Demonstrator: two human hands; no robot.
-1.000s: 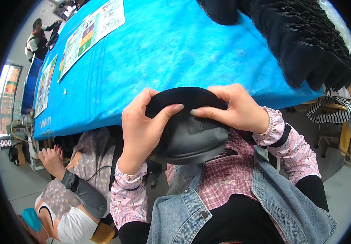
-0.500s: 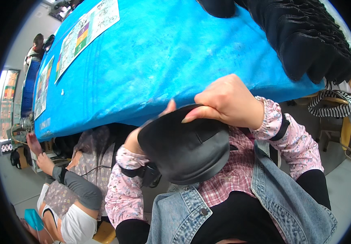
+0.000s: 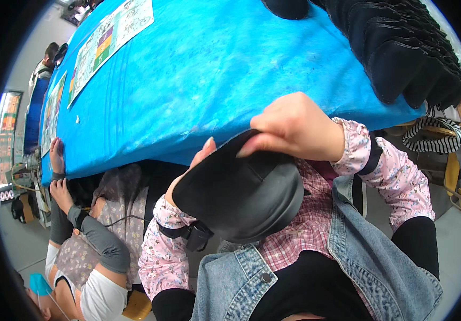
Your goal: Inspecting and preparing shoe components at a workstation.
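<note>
In front of my chest I hold a curved black leather piece (image 3: 241,195), shaped like a shoe upper, with a rounded lower end and a short stitched line or slit on its face. My right hand (image 3: 294,128) is closed on its upper edge, thumb across the near face and fingers curled over the far side. My left hand (image 3: 190,174) grips the left edge. Its thumb points upward along the rim, and the other fingers are hidden behind the leather.
A blue-covered table (image 3: 203,80) lies ahead, with printed sheets (image 3: 111,45) at its left. Overlapping black pieces (image 3: 401,51) are stacked at the far right. A co-worker (image 3: 97,251) sits close on my left. A yellow chair (image 3: 455,184) stands to the right.
The black piece has tilted, its left side swinging outward and its upper edge folding under my right hand. My left thumb has shifted left. The co-worker's hand has moved up to the table edge.
</note>
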